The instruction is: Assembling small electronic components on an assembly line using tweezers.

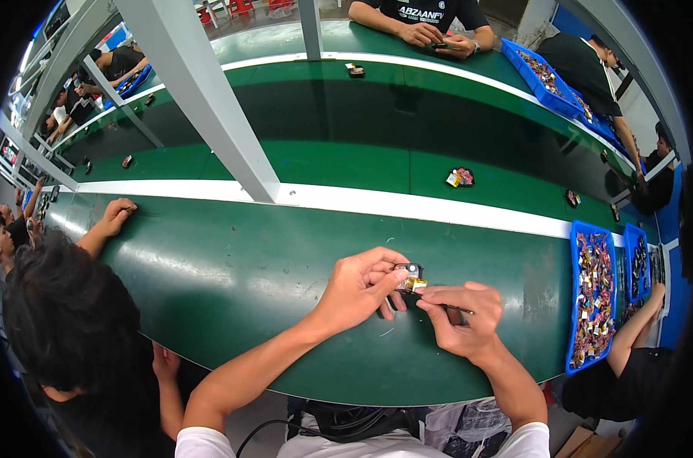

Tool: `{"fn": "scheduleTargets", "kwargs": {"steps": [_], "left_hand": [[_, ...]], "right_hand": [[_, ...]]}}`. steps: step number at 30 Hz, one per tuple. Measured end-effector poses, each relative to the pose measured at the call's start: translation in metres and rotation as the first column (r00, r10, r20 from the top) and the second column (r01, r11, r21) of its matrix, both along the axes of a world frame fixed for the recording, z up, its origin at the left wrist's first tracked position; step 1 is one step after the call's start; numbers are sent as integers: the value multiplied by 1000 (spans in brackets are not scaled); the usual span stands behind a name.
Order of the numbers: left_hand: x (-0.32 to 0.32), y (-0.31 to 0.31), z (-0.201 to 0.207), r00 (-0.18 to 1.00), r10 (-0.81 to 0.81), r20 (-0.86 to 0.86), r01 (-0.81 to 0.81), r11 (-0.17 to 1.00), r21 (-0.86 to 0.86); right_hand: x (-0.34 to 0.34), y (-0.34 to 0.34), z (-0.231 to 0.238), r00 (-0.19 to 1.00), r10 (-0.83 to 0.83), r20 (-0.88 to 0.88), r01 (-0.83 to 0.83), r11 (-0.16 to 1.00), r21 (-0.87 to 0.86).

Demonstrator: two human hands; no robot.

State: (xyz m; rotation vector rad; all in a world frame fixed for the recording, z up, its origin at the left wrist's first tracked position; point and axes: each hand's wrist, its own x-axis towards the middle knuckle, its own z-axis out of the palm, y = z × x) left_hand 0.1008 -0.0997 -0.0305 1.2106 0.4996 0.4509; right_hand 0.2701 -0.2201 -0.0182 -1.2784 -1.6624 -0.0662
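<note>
Over the green tabletop, my left hand (361, 286) grips a small black plastic housing (413, 269) with a silvery, yellow-edged part (415, 284) in it. The fingers wrap round its left side. My right hand (464, 317) comes in from the right, pinching a thin dark rod-like tool (461, 309) whose back end sticks out past the fingers. Its front end meets the lower edge of the housing, and the fingers hide most of it, so its exact kind cannot be made out.
At my right stand blue trays (572, 305) heaped with small wired parts. Beyond a white rail (377, 210) runs a belt (346, 164) carrying small assemblies (461, 177). A grey post (209, 107) rises ahead. Co-workers sit left, right and opposite; one person's hand (117, 216) rests on my table.
</note>
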Motion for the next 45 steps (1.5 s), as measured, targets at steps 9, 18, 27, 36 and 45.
{"fn": "scheduleTargets", "kwargs": {"steps": [9, 18, 27, 36, 45], "left_hand": [[1, -6, -1, 999, 49, 11, -49, 998, 40], [2, -13, -5, 993, 92, -68, -83, 988, 133], [3, -12, -7, 991, 100, -92, -83, 981, 176], [4, -14, -13, 986, 139, -89, -119, 973, 197], [40, 54, 4, 944, 318, -89, -288, 923, 255]], "right_hand": [[-1, -1, 1, 997, -26, -77, 21, 998, -63], [-2, -1, 1, 997, -18, -77, 12, 997, -78], [-2, -1, -2, 998, -6, -57, 1, 997, -81], [-4, 1, -3, 999, 1, -46, -4, 998, -63], [18, 7, -9, 987, -103, -120, 115, 988, 100]]}}
